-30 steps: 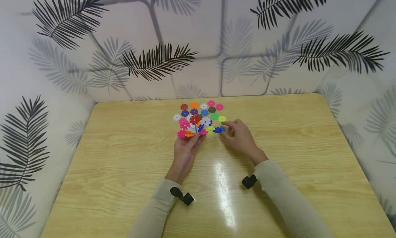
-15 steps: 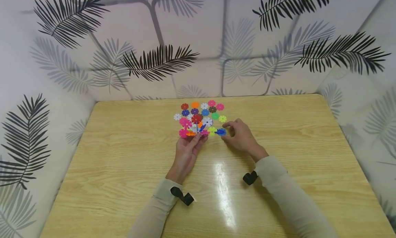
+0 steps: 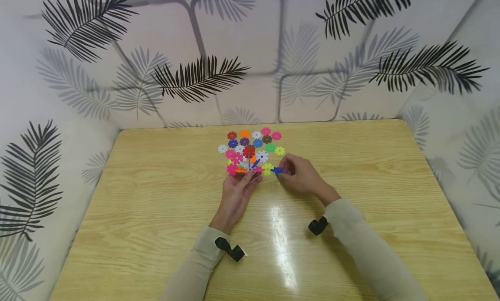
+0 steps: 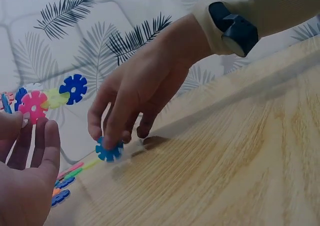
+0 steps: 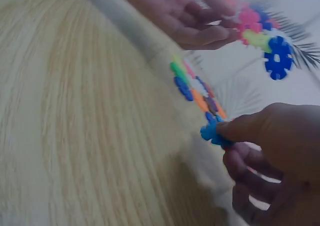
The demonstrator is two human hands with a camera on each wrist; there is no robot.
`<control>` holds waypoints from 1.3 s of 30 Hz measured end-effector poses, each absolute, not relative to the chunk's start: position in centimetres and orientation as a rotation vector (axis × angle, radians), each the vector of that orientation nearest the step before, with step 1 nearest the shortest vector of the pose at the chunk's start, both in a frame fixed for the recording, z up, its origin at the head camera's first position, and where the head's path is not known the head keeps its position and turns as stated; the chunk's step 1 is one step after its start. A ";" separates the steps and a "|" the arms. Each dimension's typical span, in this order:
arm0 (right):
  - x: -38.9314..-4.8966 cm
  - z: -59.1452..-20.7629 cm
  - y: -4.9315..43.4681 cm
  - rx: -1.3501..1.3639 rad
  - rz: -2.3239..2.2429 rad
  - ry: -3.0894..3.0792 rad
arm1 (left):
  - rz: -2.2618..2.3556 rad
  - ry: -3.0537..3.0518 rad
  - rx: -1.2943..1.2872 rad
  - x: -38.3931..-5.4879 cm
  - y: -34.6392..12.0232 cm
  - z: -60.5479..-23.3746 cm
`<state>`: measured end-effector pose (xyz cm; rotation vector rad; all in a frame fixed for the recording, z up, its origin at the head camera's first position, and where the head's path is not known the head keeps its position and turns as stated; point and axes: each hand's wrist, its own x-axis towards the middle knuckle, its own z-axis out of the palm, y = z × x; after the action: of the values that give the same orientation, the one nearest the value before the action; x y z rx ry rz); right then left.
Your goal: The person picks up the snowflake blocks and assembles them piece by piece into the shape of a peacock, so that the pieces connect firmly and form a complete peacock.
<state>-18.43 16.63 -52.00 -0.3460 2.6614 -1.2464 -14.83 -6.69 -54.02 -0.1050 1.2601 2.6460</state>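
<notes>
My left hand (image 3: 234, 194) grips a joined cluster of notched plastic snowflake discs by its lower edge. A pink disc (image 4: 34, 107) sits at its fingertips. From there a yellow disc (image 4: 55, 99) links to a dark blue disc (image 4: 73, 89) at the cluster's right end. A red disc (image 3: 248, 151) stands near the cluster's top. My right hand (image 3: 304, 175) pinches a separate light blue disc (image 4: 109, 149) between thumb and fingers, below the dark blue disc and apart from it in the left wrist view. In the head view the right fingers mostly hide that light blue disc.
Loose discs lie in rows on the wooden table (image 3: 156, 196) behind the cluster, among them a green disc (image 3: 270, 147), a brown disc (image 3: 267, 139) and an orange disc (image 3: 245, 133). A patterned wall (image 3: 250, 92) rises at the table's back edge.
My right hand has turned slightly and its fingers have drawn in, so the light blue disc is now mostly hidden in the head view. The cluster has tilted a little; my left hand keeps its hold.
</notes>
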 end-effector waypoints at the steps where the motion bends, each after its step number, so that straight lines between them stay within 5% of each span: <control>1: -18.3 -51.9 16.8 -0.333 -1.317 2.656 | 2.646 1.259 -0.109 -14.8 -6.7 -54.1; 9: -17.5 -50.1 18.4 -0.323 -1.726 2.601 | 2.636 1.223 -0.090 -14.8 -6.8 -54.0; 18: -16.8 -49.3 17.8 -0.531 -1.723 2.573 | 2.610 1.220 -0.133 -14.7 -6.6 -53.7; 39: -16.9 -49.0 17.5 -0.557 -1.688 2.559 | 2.579 1.182 -0.159 -14.8 -6.5 -53.6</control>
<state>-16.95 17.46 -49.02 -0.5570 2.5595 -1.6884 -14.83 -6.55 -53.56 -0.1589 1.1817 2.5795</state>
